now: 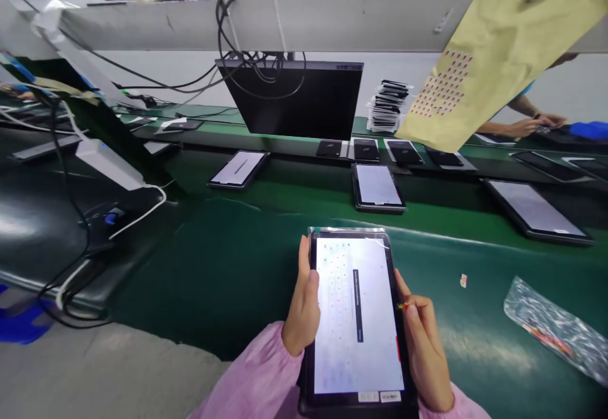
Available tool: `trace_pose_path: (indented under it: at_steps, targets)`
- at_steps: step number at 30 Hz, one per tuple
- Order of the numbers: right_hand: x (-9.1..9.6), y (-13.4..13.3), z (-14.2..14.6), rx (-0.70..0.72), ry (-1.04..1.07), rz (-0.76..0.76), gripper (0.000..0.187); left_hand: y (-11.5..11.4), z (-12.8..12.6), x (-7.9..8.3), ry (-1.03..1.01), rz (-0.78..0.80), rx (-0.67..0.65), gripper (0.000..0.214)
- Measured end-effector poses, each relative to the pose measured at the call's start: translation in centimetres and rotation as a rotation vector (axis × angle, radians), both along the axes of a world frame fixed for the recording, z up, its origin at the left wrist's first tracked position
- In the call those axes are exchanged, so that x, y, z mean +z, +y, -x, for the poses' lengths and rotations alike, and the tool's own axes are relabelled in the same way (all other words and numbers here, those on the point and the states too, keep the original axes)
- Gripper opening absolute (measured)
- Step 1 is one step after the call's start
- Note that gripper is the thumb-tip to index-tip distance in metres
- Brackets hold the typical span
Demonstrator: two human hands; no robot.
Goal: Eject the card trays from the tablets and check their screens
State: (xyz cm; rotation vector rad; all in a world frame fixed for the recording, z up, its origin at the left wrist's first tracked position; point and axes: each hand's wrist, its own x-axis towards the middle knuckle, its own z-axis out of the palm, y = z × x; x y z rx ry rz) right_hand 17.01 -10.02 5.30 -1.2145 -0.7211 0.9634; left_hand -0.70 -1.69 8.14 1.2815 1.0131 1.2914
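Observation:
A black tablet (355, 318) with a lit white screen is held upright in front of me, over the green belt (228, 261). My left hand (304, 302) grips its left edge, with the thumb lying on the bezel. My right hand (425, 343) is closed along the right edge, and something tiny and red shows at its fingertips against the tablet's side. A thin clear film sticks out past the tablet's top edge. Pink sleeves cover both wrists.
More tablets (377, 186) lie on the belt beyond, with a dark monitor (299, 99) and a stack of small devices (387, 106) behind. A yellow sticker sheet (494, 58) hangs at upper right. A crumpled plastic bag (555, 327) lies right. Another person's hands (536, 125) work far right. Cables at left.

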Motion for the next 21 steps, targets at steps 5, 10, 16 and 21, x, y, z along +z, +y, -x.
trace_pose_path:
  at_steps: [5,10,16,21]
  targets:
    - [0.6,-0.4,0.4,-0.088,-0.273,-0.284,0.014,0.6,-0.2,2.1,-0.267,-0.152,-0.014,0.055]
    - [-0.2,-0.1,0.7,-0.208,-0.648,-0.451,0.02,0.2,-1.1,2.7,-0.377,-0.31,0.151,0.048]
    - [-1.4,-0.8,0.2,-0.012,-0.805,-0.404,0.01,0.5,-1.3,0.7,-0.434,-0.27,0.113,0.046]
    - [-1.2,-2.4,-1.0,0.12,-0.549,-0.51,0.017,3.1,1.2,2.1,-0.319,-0.566,0.011,0.053]
